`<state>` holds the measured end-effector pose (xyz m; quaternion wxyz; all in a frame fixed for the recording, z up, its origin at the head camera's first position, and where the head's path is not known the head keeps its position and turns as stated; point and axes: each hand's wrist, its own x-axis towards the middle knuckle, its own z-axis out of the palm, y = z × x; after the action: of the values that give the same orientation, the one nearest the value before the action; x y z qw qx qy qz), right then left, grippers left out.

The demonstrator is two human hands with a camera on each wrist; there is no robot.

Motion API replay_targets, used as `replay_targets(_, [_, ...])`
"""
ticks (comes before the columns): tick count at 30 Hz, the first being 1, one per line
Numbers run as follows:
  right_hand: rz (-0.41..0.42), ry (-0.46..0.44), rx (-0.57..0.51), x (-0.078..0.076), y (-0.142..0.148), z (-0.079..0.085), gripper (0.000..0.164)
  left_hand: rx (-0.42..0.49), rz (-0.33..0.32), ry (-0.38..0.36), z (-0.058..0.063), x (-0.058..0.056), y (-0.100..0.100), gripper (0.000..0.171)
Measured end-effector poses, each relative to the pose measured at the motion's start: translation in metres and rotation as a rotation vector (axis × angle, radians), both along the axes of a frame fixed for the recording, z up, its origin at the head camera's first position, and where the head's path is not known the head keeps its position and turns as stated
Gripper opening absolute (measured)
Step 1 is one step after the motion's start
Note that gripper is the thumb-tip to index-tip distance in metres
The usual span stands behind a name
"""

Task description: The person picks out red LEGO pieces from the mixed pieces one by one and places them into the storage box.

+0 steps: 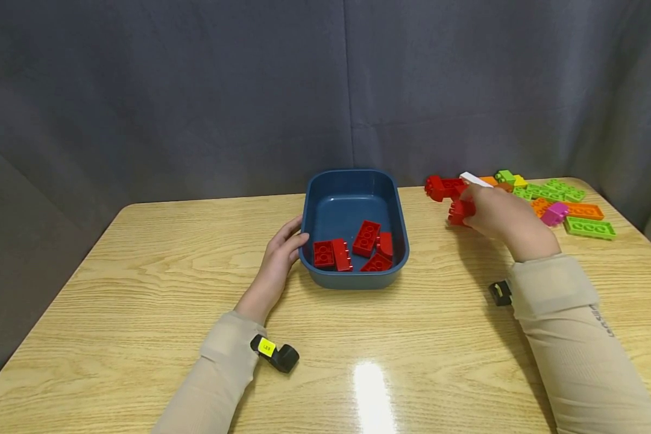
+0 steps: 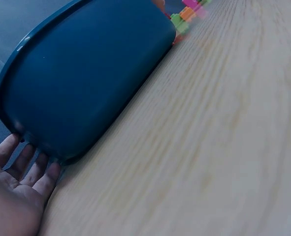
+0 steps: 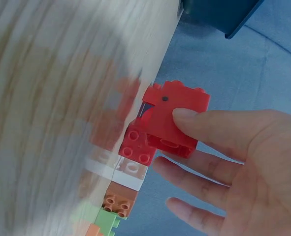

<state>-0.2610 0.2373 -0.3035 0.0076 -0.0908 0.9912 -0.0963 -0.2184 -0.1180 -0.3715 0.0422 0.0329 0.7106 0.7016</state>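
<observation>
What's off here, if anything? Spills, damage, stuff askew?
Nothing clearly wrong. The blue bin sits upright on the table; no spill or breakage visible. Only curiosity: a dark dot on the red block in the right hand; can't tell whether it's printed or a blemish.

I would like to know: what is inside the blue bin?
Several red blocks lie in the near part of the bin; its farther floor shows bare. The floor beneath the blocks is covered.

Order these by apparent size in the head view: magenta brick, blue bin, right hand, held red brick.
1. Blue bin
2. Right hand
3. Magenta brick, held red brick (partly covered): too alike to rank
</observation>
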Motion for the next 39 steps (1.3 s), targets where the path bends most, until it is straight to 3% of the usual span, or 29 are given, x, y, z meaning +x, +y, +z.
replay_targets(39, [0.093, 0.157, 0.057, 0.020, -0.044, 0.022, 0.043, -0.002, -0.003, 0.013, 0.000, 0.000, 0.000, 0.051])
